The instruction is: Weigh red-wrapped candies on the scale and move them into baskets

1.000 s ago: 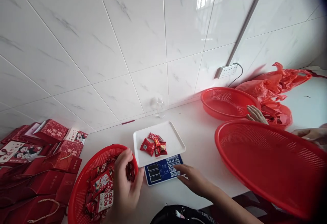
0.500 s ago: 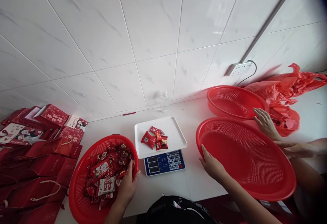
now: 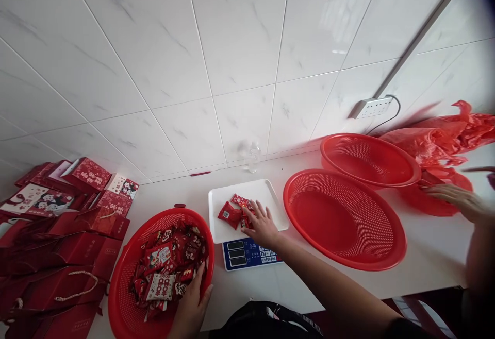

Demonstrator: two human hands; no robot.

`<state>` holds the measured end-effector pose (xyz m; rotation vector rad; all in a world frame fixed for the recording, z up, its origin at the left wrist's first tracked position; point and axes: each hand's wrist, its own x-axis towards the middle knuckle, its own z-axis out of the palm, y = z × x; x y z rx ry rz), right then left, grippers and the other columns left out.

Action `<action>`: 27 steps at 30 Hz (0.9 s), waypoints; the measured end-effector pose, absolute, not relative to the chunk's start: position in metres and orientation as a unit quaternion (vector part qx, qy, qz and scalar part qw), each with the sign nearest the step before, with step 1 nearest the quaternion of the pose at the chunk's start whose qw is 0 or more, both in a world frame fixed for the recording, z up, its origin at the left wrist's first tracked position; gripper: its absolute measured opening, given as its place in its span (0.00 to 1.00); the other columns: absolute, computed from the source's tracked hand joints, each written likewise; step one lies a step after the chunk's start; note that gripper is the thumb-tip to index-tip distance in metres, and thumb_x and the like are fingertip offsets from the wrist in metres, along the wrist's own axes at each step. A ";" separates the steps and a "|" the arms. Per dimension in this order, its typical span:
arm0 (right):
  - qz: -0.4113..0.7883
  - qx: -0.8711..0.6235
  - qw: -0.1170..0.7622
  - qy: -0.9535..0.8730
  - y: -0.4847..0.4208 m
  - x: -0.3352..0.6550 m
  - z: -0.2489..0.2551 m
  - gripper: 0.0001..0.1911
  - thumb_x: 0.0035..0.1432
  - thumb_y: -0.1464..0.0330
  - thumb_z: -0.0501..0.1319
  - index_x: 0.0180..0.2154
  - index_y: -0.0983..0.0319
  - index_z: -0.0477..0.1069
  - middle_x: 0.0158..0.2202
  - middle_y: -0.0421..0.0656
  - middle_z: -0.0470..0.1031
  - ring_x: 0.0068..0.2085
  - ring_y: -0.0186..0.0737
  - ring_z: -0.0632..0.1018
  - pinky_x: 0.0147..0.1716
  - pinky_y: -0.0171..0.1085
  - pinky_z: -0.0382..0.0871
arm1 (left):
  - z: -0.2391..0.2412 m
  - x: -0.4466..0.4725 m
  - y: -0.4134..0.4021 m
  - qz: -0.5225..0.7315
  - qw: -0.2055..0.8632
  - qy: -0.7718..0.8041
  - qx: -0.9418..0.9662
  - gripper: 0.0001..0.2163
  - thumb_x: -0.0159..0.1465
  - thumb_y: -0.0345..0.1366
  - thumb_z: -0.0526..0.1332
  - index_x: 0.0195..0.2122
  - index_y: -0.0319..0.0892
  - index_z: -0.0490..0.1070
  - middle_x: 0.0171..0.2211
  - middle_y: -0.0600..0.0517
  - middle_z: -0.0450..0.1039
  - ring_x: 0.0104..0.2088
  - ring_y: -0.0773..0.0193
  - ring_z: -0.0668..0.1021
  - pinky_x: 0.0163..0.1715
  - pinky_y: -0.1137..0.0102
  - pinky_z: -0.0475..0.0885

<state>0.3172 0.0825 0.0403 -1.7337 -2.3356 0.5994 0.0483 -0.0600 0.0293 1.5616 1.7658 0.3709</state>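
Note:
At the lower left, a red basket (image 3: 124, 277) holds many red-wrapped candies (image 3: 166, 261). My left hand (image 3: 195, 295) grips its right rim, fingers inside and thumb outside. Beside it stands a blue-fronted digital scale (image 3: 251, 254) topped by a white tray (image 3: 276, 215). Several red candy packets (image 3: 229, 215) lie on that tray. Over their right part is my right hand (image 3: 261, 225), fingers spread and partly covering them; whether the fingertips touch the packets I cannot tell.
Two red perforated baskets, a near one (image 3: 332, 210) and a far one (image 3: 371, 158), stand on the right. Behind are red plastic bags (image 3: 433, 133) and a co-worker's hand (image 3: 456, 197). Red gift boxes (image 3: 65, 256) crowd the left. A clear bottle (image 3: 254, 157) stands by the wall.
My right hand has let go of the near empty basket and moved left over the tray. That basket now sits farther left and back. The co-worker's hands have drawn away right.

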 end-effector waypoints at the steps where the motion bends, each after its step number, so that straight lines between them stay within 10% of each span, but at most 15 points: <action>1: 0.201 -0.564 0.075 -0.798 0.088 0.306 0.040 0.36 0.55 0.48 0.49 0.62 0.50 0.42 0.67 0.44 0.36 0.65 0.53 0.37 0.58 0.57 0.34 | 0.030 0.049 -0.061 0.152 0.360 0.688 0.611 0.29 0.59 0.45 0.51 0.61 0.41 0.52 0.61 0.47 0.55 0.61 0.58 0.59 0.59 0.62 0.55; 13: 0.165 -0.485 0.147 -0.846 0.130 0.299 0.029 0.22 0.60 0.55 0.49 0.48 0.59 0.68 0.45 0.48 0.73 0.46 0.48 0.68 0.46 0.42 0.61 | 0.027 0.051 -0.071 0.218 0.326 0.700 0.597 0.26 0.61 0.46 0.49 0.58 0.42 0.58 0.59 0.47 0.59 0.60 0.57 0.61 0.59 0.59 0.55; 27: 0.117 -0.639 0.405 -0.644 0.121 0.403 0.059 0.22 0.60 0.54 0.46 0.31 0.60 0.71 0.32 0.45 0.72 0.34 0.39 0.73 0.30 0.34 0.64 | 0.037 0.057 -0.054 0.235 0.309 0.683 0.619 0.24 0.62 0.45 0.50 0.57 0.40 0.60 0.57 0.44 0.62 0.58 0.55 0.63 0.58 0.55 0.57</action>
